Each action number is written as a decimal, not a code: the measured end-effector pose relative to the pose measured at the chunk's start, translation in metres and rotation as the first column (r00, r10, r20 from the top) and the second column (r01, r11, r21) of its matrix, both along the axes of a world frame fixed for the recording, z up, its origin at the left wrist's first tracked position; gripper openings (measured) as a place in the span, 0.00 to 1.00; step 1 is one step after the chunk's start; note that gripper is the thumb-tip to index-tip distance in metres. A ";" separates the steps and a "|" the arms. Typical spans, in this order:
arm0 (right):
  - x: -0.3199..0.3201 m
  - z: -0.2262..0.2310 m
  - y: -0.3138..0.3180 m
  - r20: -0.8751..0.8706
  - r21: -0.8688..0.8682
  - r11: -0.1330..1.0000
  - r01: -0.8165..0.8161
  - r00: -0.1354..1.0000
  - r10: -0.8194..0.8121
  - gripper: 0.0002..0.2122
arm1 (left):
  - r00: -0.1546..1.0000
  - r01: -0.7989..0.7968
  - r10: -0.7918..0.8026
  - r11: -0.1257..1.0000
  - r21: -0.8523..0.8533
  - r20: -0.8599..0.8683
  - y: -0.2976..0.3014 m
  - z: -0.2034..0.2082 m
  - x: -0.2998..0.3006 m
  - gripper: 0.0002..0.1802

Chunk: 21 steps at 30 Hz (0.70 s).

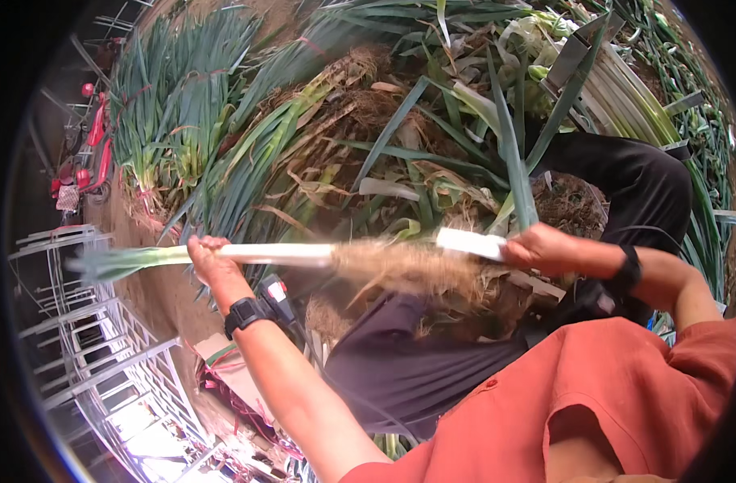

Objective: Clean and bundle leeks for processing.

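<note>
Left hand point(215, 262): grip firm around a leek point(287, 254), smooth white cylindrical shaft, blurred green leaves point(138, 262), fibrous brown roots point(408, 267), held crosswise over tangled plant litter point(456, 189). Right hand point(535, 248): grip clenched on a smooth white cylinder point(468, 243).

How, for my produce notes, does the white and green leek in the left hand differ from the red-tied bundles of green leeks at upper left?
The long white and green leek is single; the red-tied green leek bundles gather many. The leek lies crosswise, leaves leftward; the bundles' leaves point toward the picture's top. The leek is in the left hand; the bundles are unheld. Both have green leaves.
</note>
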State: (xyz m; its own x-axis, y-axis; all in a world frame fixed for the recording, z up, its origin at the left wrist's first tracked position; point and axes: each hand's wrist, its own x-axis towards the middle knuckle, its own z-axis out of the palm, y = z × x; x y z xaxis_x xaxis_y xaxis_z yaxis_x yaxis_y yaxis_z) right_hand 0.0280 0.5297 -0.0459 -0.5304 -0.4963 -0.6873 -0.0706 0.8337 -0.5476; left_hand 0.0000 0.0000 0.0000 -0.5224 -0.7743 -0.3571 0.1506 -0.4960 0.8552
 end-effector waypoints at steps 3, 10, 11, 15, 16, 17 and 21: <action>-0.041 0.019 -0.015 -0.163 0.182 0.974 -0.134 0.973 0.164 0.24 | 0.979 -0.044 0.012 0.988 -0.149 -0.204 0.049 0.054 -0.016 0.14; -0.057 0.028 -0.124 -0.378 -0.563 0.796 -0.221 0.926 -0.011 0.50 | 0.963 -0.060 0.038 0.995 -0.074 -0.266 0.044 0.109 -0.007 0.11; -0.054 0.016 -0.141 -0.414 -0.662 0.708 -0.243 0.907 -0.076 0.50 | 0.958 -0.031 0.021 0.999 -0.033 -0.285 0.043 0.111 -0.009 0.11; -0.022 0.008 -0.187 -0.109 -0.849 0.526 -0.041 0.989 -0.099 0.24 | 0.967 -0.145 0.124 0.986 -0.082 -0.223 0.043 0.098 0.004 0.13; -0.015 0.009 -0.189 0.047 -0.840 0.537 0.077 0.996 -0.070 0.19 | 0.966 -0.175 0.171 0.985 -0.005 -0.192 0.041 0.095 0.010 0.13; -0.010 0.010 -0.179 0.138 -0.786 0.607 0.116 0.990 -0.011 0.17 | 0.956 -0.240 0.231 0.970 -0.026 -0.181 0.042 0.089 0.015 0.14; 0.006 0.069 -0.120 0.158 -0.661 0.746 0.080 0.987 0.034 0.17 | 0.956 -0.285 0.283 0.959 -0.009 -0.080 0.026 0.044 0.040 0.14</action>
State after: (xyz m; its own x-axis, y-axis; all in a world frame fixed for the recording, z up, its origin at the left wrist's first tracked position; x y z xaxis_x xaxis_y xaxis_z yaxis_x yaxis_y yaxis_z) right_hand 0.0337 0.4099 0.0233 -0.4670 -0.8453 -0.2596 0.0740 0.2552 -0.9640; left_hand 0.0398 0.0264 0.0440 -0.3052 -0.9012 -0.3077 0.3486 -0.4064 0.8446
